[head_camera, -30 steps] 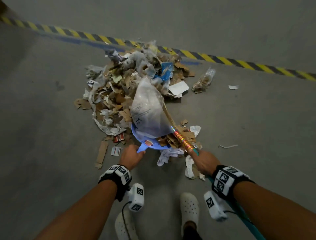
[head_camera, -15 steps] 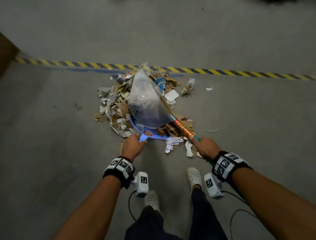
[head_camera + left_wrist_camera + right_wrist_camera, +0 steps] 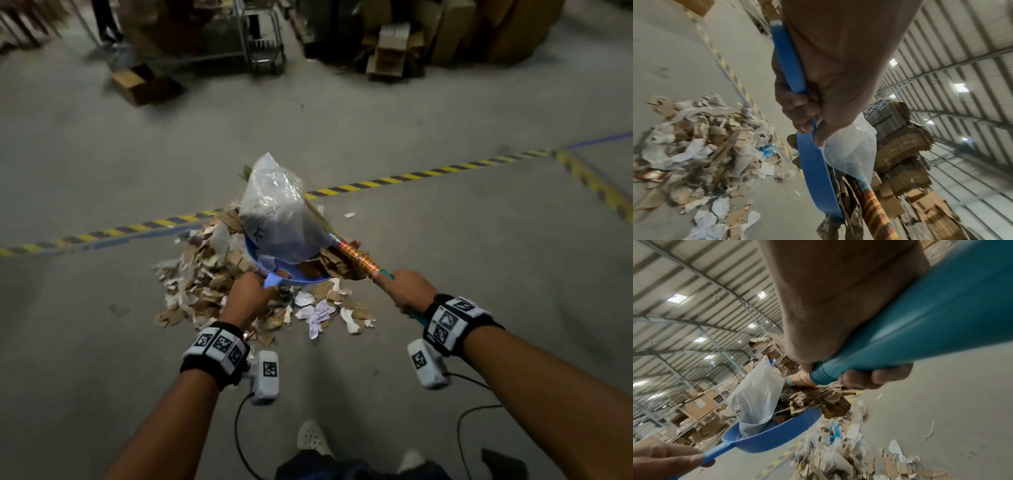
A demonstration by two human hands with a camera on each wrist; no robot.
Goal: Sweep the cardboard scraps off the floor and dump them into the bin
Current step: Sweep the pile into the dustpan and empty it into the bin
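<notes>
Head view: left hand (image 3: pixel 247 298) gripping the dustpan (image 3: pixel 291 274) and right hand (image 3: pixel 409 291) gripping the broom (image 3: pixel 356 257) have lifted the load off the pile (image 3: pixel 212 281) at 6 o'clock, ready for the bin.

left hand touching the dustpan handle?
Touching. Left wrist view shows the left hand with fingers curled round the blue dustpan handle; the head view agrees.

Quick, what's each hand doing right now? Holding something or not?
Left hand: grips the handle of the blue dustpan, loaded with cardboard scraps and a clear plastic bag.
Right hand: grips the broom handle.
</notes>
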